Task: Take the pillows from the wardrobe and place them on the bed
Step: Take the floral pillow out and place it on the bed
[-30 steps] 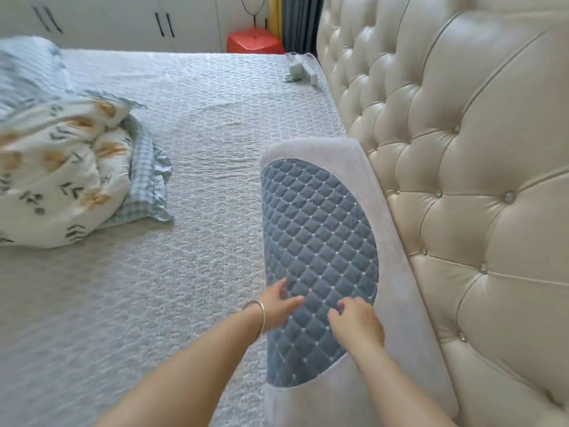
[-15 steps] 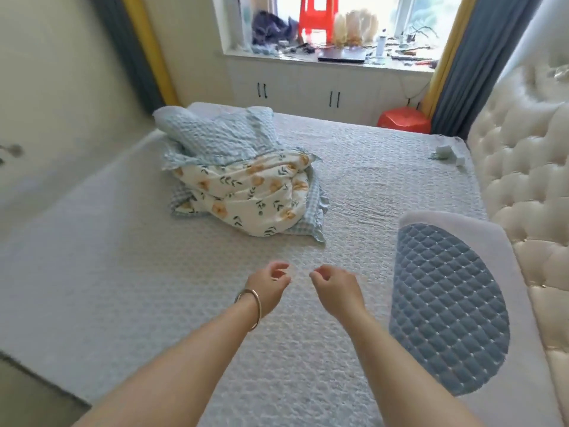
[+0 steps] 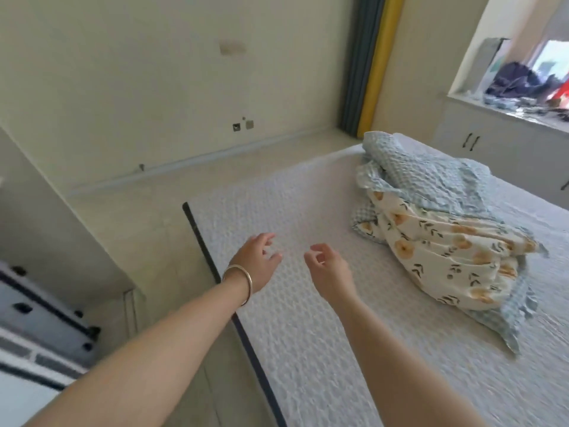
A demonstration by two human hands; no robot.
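Both the left hand and right hand hang empty, fingers loosely curled, over the bed, with no pillow in view, so another wardrobe trip probably remains, the wardrobe perhaps lying out of frame.

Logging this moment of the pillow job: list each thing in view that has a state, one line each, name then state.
left hand: open, empty, above the bed
right hand: fingers loosely curled, empty
bangle: worn on the left wrist
bed: covered by a flat quilted spread
bedding bundle: crumpled, lying on the bed
cabinet doors: closed
curtain: drawn aside
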